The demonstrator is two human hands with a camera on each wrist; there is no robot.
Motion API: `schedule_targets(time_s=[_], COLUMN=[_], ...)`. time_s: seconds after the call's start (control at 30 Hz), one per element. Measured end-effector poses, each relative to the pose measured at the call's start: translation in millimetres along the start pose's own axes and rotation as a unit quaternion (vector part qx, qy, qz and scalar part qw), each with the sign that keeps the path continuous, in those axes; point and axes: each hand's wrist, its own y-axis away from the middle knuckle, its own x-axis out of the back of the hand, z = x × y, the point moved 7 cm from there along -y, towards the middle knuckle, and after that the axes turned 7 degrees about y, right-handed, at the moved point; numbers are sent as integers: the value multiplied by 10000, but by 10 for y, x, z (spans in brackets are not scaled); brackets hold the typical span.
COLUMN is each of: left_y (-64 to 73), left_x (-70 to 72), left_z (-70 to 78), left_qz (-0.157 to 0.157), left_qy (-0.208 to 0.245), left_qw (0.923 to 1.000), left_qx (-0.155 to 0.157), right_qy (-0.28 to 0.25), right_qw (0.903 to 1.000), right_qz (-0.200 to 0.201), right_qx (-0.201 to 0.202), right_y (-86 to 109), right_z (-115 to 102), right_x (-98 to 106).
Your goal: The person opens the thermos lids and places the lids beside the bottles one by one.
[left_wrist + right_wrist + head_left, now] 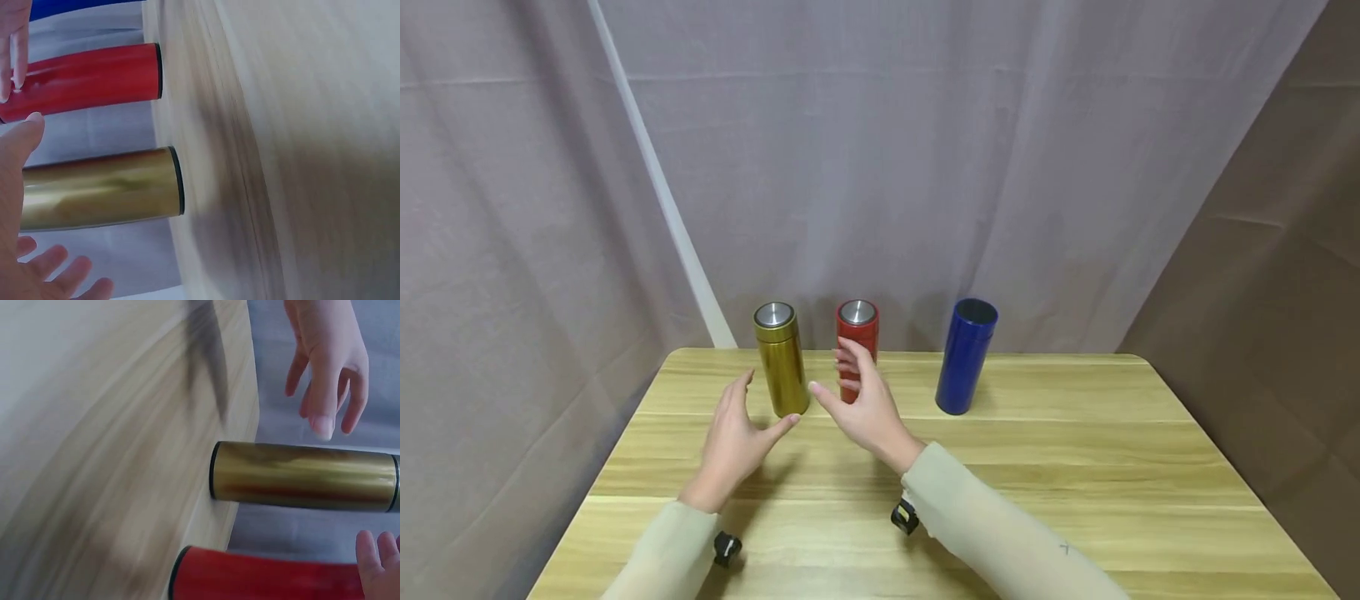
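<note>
Three thermos flasks stand upright in a row near the table's far edge. The gold flask [785, 375] is on the left, the red flask [858, 323] in the middle, the blue flask [964, 362] on the right. My left hand [733, 437] is at the gold flask's near left, thumb and fingers spread, holding nothing. My right hand [867, 408] reaches between gold and red with fingers apart, overlapping the red flask in the head view. In the right wrist view, a gap shows between the left hand [331, 365] and the gold flask [306, 475].
The flasks stand on a light wood-grain table [1075, 483]. Behind it hangs a grey curtain [850, 167], and a brown cloth [1262, 275] hangs at the right. Each wrist wears a small black camera, such as the one on the right wrist [905, 517].
</note>
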Motion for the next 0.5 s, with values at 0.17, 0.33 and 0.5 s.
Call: schedule_targets(time_s=[0.17, 0.33, 0.5], left_y=[-76, -161, -223], left_x=[-53, -83, -110], left_z=[-75, -139, -136], left_qz=[-148, -343, -446], left_qy=[398, 967, 1332], left_qw=[9988, 9936, 9887], left_qx=[228, 473, 528], right_qy=[172, 244, 256], right_qw=[9998, 9994, 9992], right_qz=[-77, -233, -239], right_qx=[113, 21, -205], right_y=[-142, -286, -421], right_z=[-104, -209, -235], right_x=[-178, -325, -389])
